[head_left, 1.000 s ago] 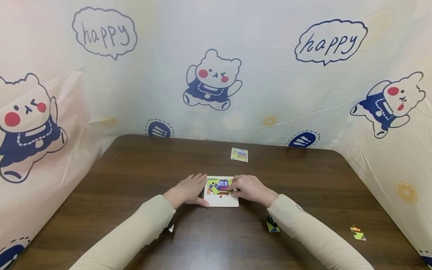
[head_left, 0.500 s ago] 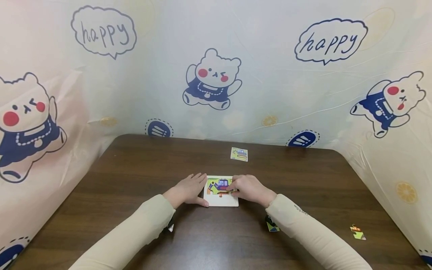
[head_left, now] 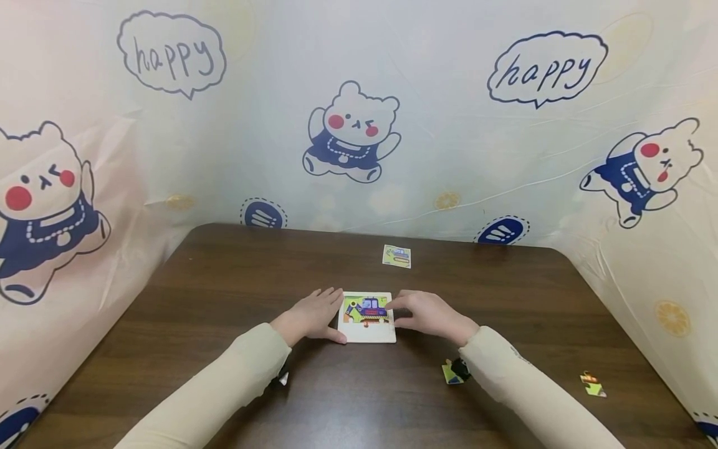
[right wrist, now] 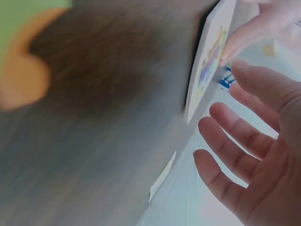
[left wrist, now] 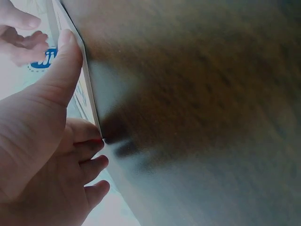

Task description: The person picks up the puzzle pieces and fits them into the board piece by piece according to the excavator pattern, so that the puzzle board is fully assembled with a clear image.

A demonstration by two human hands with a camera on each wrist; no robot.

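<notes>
A white puzzle board (head_left: 367,335) with a colourful vehicle picture lies flat on the dark wooden table (head_left: 224,280). My left hand (head_left: 321,315) rests against the board's left edge with straight fingers. Its thumb (left wrist: 61,70) lies along the board's near edge (left wrist: 85,94). My right hand (head_left: 414,313) hovers just off the board's right edge, fingers spread and holding nothing. In the right wrist view the board (right wrist: 209,70) stands beyond those open fingers (right wrist: 235,141).
A small picture card (head_left: 396,256) lies at the back of the table. One loose puzzle piece (head_left: 450,373) sits by my right forearm and another (head_left: 593,385) near the right edge. Patterned sheeting (head_left: 359,125) walls the table on three sides.
My right hand has lifted off the picture and slid to the right, clear of the board. The left hand and the board have stayed put.
</notes>
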